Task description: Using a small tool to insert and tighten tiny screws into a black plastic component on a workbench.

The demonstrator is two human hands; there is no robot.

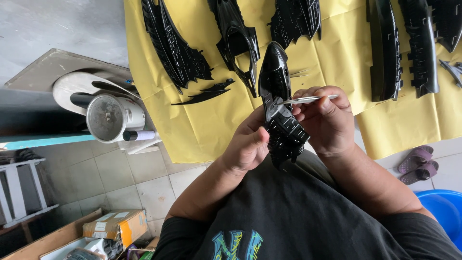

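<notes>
My left hand (248, 144) grips the lower part of a glossy black plastic panel (276, 86), long and pointed, held upright over my lap. My right hand (327, 120) pinches a thin silver metal tool (308, 99), like tweezers or a small blade. Its tip touches the panel near the middle. The panel's ribbed lower end (286, 135) sits between both hands, partly hidden by my fingers.
Several more glossy black panels (175, 45) lie on yellow paper (332, 53) spread over a table ahead. A metal cup (113, 118) rests at the left. Purple sandals (417, 164) and a blue tub (445, 212) are on the tiled floor at right, cardboard boxes (115, 226) at lower left.
</notes>
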